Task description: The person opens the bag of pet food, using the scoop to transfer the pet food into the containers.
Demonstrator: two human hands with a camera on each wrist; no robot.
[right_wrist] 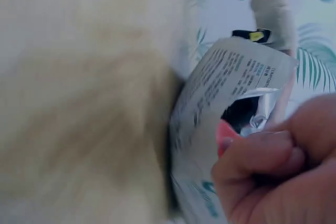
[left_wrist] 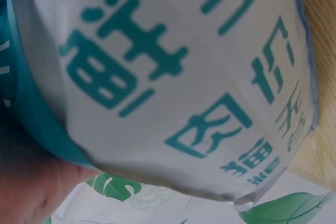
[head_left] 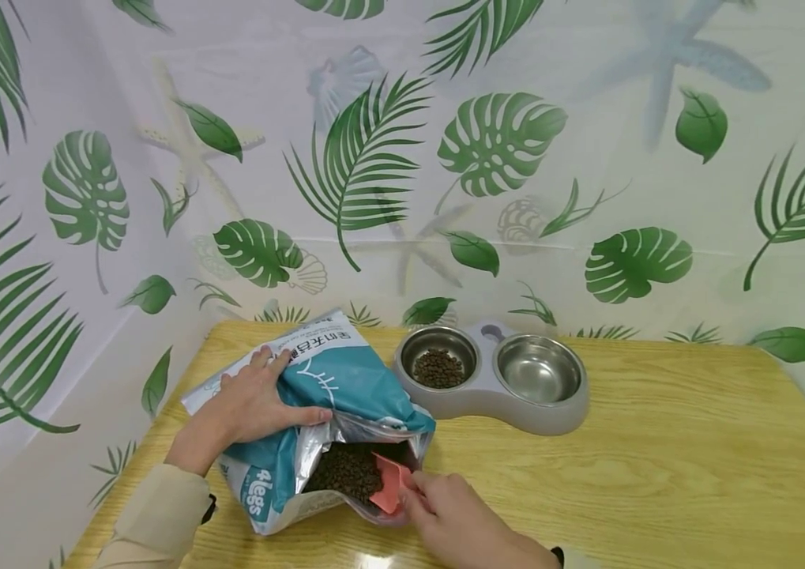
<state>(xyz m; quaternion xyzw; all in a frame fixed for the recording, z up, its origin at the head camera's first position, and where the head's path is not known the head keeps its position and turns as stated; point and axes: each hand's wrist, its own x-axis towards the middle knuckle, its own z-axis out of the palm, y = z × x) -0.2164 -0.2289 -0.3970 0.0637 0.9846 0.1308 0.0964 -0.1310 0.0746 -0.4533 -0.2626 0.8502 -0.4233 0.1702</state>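
A teal and white bag (head_left: 334, 379) lies on its side, its mouth toward the near right, with brown kibble (head_left: 348, 472) inside. My left hand (head_left: 253, 403) rests on top of the bag, fingers spread, thumb near the opening; in the left wrist view part of that hand (left_wrist: 37, 187) touches the printed bag (left_wrist: 157, 77). With my right hand (head_left: 462, 518) I grip a pink scoop (head_left: 391, 484) at the bag's mouth, its front part among the kibble. The right wrist view shows curled fingers of the right hand (right_wrist: 278, 166) around the scoop (right_wrist: 226, 132).
Behind and right of the bag stands a grey double-bowl holder (head_left: 480, 399). Its left steel bowl holds some kibble (head_left: 438, 368); the right steel bowl (head_left: 539, 370) shows a bare bottom. A leaf-patterned cloth (head_left: 388, 174) hangs behind the wooden table (head_left: 679, 442).
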